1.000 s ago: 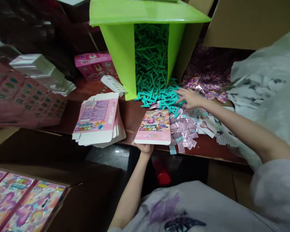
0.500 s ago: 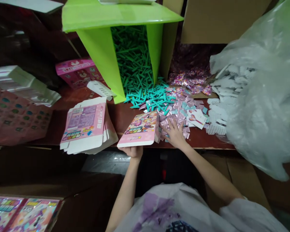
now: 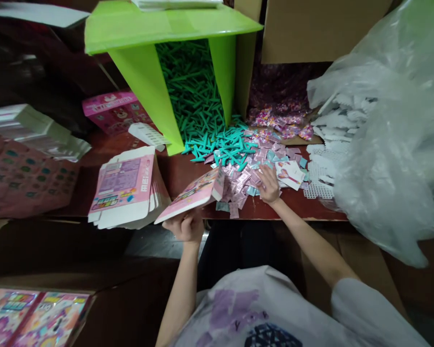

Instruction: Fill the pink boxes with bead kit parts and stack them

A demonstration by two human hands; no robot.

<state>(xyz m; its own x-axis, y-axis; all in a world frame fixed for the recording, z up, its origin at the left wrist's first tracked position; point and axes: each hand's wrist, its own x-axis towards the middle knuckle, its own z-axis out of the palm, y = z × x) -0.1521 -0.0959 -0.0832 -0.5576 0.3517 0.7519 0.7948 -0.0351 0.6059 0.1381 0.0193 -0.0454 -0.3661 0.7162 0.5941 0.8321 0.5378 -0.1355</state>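
My left hand (image 3: 186, 225) grips a pink printed cardboard box (image 3: 195, 190) from below, tilted at the table's front edge. On the right, my right hand (image 3: 269, 184) rests on the small pink and blue packets (image 3: 243, 182), its fingers stretched out beside some white printed cards (image 3: 290, 174). Whether a packet lies under its fingertips is hidden. Behind the packets spreads a heap of teal pen-like sticks (image 3: 231, 147). To the left of the held box lies a stack of flattened pink boxes (image 3: 125, 188).
A bright green bin (image 3: 137, 86) full of green sticks stands behind. Bags of coloured beads (image 3: 282, 120) lie at the back. White pegboards (image 3: 320, 178) and a large clear plastic bag (image 3: 386, 164) are at right. A carton of packed boxes (image 3: 50, 318) sits lower left.
My left hand has moved left with the box and tipped it more steeply. My right hand has shifted slightly right and further up over the packets, its fingers closer together.
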